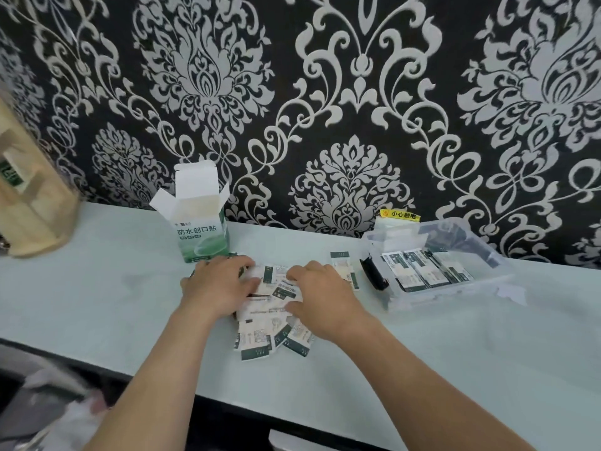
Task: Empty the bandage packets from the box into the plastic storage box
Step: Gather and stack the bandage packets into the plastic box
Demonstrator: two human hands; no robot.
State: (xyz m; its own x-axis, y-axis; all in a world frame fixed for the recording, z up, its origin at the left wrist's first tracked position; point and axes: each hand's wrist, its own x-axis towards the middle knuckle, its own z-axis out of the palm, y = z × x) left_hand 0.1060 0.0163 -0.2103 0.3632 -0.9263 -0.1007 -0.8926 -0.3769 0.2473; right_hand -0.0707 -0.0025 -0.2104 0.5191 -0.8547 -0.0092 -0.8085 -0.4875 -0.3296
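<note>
The open bandage box [202,222] stood upright just behind the left hand [217,285]. Both hands, the right hand [320,298] too, lay flat, fingers spread, grip closed on nothing, over loose bandage packets [276,315] on the tabletop [97,288]. Right of the grip, the plastic storage box [455,288] held more packets.

Box [201,227]: upright, flaps open, far left of the hands.
Left hand [216,285], right hand [320,299]: flat on loose packets [271,315].
Plastic storage box [435,265]: right, holding packets.
</note>
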